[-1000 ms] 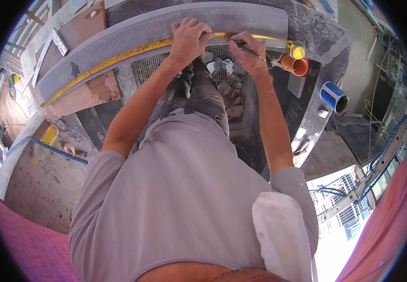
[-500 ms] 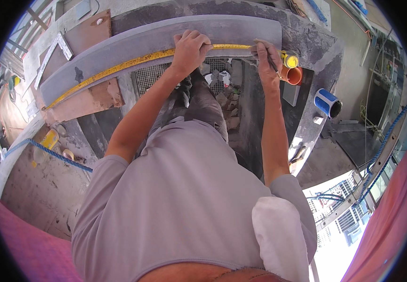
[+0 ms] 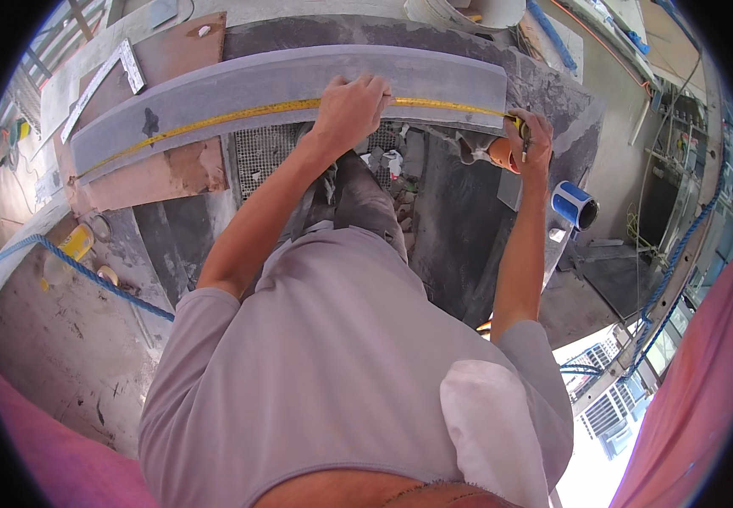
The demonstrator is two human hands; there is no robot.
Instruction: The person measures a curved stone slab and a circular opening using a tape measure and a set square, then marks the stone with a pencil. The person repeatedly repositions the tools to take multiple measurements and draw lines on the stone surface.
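Yellow tape measure point(image 3: 286, 107) lies drawn out left to right along a long grey slab point(image 3: 442, 74), beyond the torso point(image 3: 349, 339), its case point(image 3: 515, 124) at the right end within the curled right hand point(image 3: 534, 142). Fingers half bent, the left hand point(image 3: 351, 114) rests across the blade right of its middle; whether it pinches, I cannot tell. Wire mesh point(image 3: 258, 161) shows below, and an orange pipe point(image 3: 504, 156) sits near the right hand.

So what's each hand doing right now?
Left hand: curled at the yellow tape; grip can't be told.
Right hand: closed on the tape's case and a pencil.
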